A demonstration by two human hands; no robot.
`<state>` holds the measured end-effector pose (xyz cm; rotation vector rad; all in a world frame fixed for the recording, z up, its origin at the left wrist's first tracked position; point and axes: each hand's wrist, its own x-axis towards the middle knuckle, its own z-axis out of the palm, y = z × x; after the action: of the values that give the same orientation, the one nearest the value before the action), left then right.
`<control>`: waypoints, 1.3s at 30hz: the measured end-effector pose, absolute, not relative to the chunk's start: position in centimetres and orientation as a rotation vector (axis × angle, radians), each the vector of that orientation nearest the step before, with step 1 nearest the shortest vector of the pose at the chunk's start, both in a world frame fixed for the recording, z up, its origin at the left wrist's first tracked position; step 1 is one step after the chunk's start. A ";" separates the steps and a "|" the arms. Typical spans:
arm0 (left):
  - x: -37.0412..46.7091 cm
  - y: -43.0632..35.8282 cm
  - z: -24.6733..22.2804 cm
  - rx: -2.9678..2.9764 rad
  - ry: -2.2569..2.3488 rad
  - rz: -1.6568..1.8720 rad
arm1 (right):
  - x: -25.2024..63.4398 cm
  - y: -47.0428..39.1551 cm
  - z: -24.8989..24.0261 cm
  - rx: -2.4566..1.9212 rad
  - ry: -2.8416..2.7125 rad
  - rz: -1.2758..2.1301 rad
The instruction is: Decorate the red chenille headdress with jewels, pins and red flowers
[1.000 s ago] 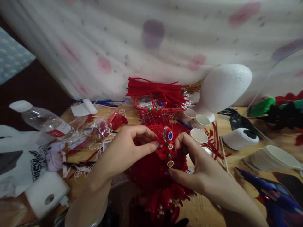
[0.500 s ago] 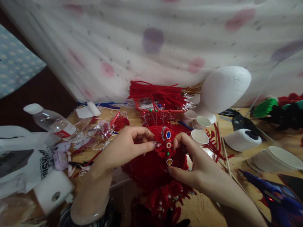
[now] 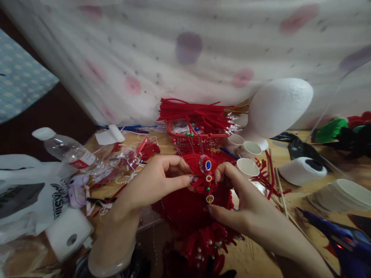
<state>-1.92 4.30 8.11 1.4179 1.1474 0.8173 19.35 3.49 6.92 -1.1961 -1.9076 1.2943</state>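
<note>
A red ornament [image 3: 208, 175] with blue, green and amber gems in a row stands in front of me, thin wires tipped with beads rising from its top. My left hand [image 3: 162, 179] pinches its left side between thumb and fingers. On the other side my right hand [image 3: 242, 197] is curled round it, forefinger against the right edge and thumb by the lowest gem. Just below and behind lies a dark red fabric headdress [image 3: 185, 208]. Red petals with white pearls [image 3: 203, 243] spread along its near side.
A red basket [image 3: 185, 143] with red fuzzy stems [image 3: 197, 110] stands behind. To the right are a white foam head [image 3: 279, 108], paper cups [image 3: 247, 168], a thread cone [image 3: 298, 172] and a blue glue gun [image 3: 339, 239]. A plastic bottle [image 3: 69, 148] and plastic bag [image 3: 26, 193] lie left.
The whole view has shifted slightly, so most things sit a little further right. Both hands keep the same hold on the ornament.
</note>
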 end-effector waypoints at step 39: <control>-2.3 4.1 8.4 1.401 1.139 0.807 | 20.5 4.7 6.6 -1.070 -1.913 1.402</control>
<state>-2.34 4.06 8.40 1.4007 1.1387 0.8070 20.49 4.68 6.62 -1.0699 -1.9131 1.4019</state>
